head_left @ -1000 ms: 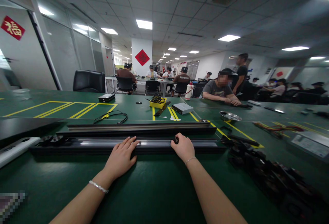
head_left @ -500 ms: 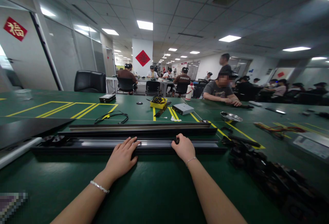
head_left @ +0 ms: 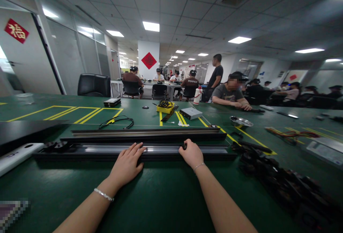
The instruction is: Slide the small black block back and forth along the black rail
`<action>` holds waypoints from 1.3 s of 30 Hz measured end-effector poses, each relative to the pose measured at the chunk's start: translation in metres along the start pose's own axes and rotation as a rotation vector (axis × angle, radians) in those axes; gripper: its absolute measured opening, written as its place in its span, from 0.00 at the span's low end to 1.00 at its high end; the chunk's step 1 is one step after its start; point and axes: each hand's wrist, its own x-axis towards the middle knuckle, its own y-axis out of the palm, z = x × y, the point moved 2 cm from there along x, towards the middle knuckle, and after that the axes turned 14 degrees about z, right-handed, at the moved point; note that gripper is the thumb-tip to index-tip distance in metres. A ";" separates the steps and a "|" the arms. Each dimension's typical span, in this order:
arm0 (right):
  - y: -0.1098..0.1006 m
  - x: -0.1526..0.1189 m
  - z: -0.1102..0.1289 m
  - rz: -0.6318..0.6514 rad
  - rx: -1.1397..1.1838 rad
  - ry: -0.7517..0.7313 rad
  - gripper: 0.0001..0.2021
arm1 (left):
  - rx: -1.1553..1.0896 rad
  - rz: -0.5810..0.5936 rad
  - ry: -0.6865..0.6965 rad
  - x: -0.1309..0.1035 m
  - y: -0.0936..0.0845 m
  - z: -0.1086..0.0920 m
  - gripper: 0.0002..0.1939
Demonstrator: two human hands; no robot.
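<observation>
A long black rail [head_left: 160,157] with a shiny grey strip along its length lies crosswise before me on the green table. My left hand [head_left: 127,163] rests on its middle, palm down with fingers stretched out. Right of it, my right hand [head_left: 192,153] has thumb and fingers closed around a small black piece [head_left: 185,146] at the strip; most of that piece is hidden. Just behind lies a second long dark rail [head_left: 150,132]. Several black parts [head_left: 59,147] sit at the near rail's left end.
A white panel [head_left: 20,156] and a dark sheet [head_left: 26,133] lie left. Black parts [head_left: 284,183] pile up at right, near a metal bowl [head_left: 241,121] and a silver box [head_left: 325,151]. Beyond are a yellow box with cable [head_left: 165,107], a grey box [head_left: 190,113] and a seated person [head_left: 229,92].
Both my hands and the rails stay in place. The white panel and dark sheet at left have shifted slightly. A standing person in the background has moved left.
</observation>
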 end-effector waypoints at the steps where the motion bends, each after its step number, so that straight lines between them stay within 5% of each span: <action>1: 0.000 0.000 0.000 0.001 -0.001 0.004 0.11 | 0.002 0.000 -0.001 0.000 0.000 0.000 0.28; 39: 0.001 -0.001 -0.005 -0.049 0.028 0.008 0.11 | 0.001 -0.026 0.012 0.001 0.003 0.002 0.28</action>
